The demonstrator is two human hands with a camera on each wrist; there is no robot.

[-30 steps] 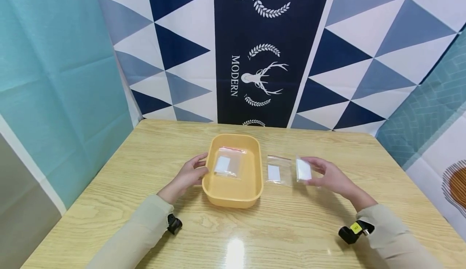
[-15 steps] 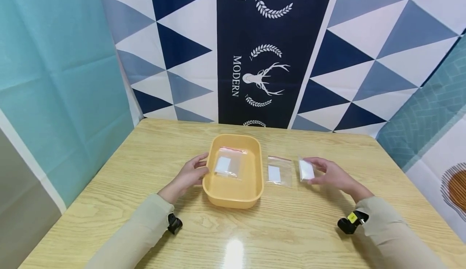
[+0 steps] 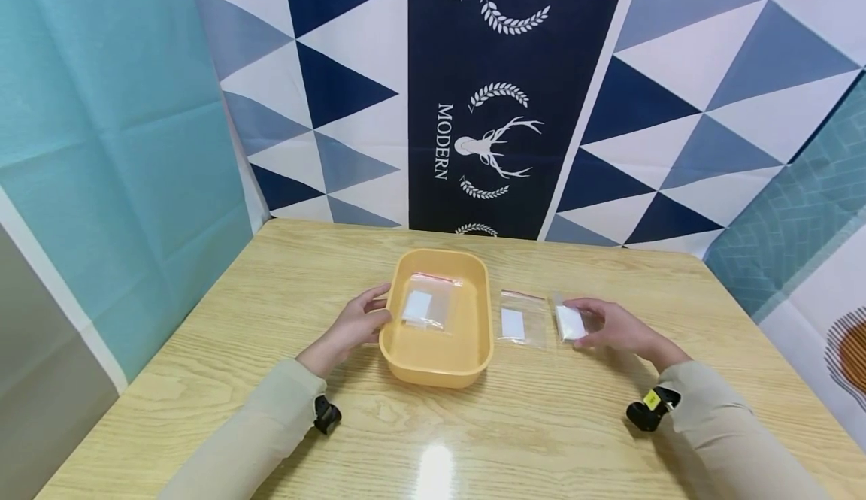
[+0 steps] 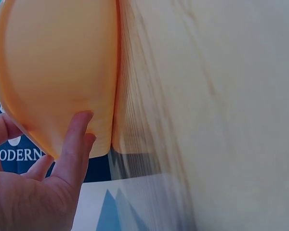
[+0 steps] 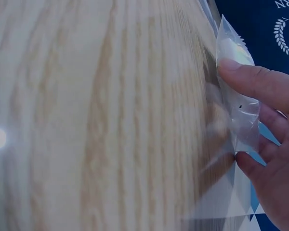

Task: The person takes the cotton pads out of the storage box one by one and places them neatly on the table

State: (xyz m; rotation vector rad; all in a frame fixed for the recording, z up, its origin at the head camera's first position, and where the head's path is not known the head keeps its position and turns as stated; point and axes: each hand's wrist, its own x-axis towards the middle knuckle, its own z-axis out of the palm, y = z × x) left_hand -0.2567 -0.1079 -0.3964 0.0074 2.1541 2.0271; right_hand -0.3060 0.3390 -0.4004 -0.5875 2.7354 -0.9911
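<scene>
My left hand (image 3: 355, 327) grips the left side of a yellow plastic tub (image 3: 433, 365), fingers against its outer wall, as the left wrist view also shows. Inside the tub lies a clear zip bag (image 3: 440, 304) with a white piece in it and a red strip along its top. To the right of the tub a second clear bag (image 3: 534, 323) with a white piece lies on the table. My right hand (image 3: 612, 325) pinches a third bag (image 3: 570, 323) by its right side, close over the table; in the right wrist view the thumb (image 5: 233, 66) presses on the plastic.
The wooden table (image 3: 528, 440) runs back to a patterned cloth (image 3: 345, 49) with triangles and a deer print. A teal cloth (image 3: 115, 124) hangs at the left. A black wrist camera (image 3: 652, 408) sits on the right wrist, another (image 3: 328, 414) on the left.
My right hand has come down slightly, and the bag it pinches now lies flatter and lower. The left hand and tub stay in place; the head view has shifted a little.
</scene>
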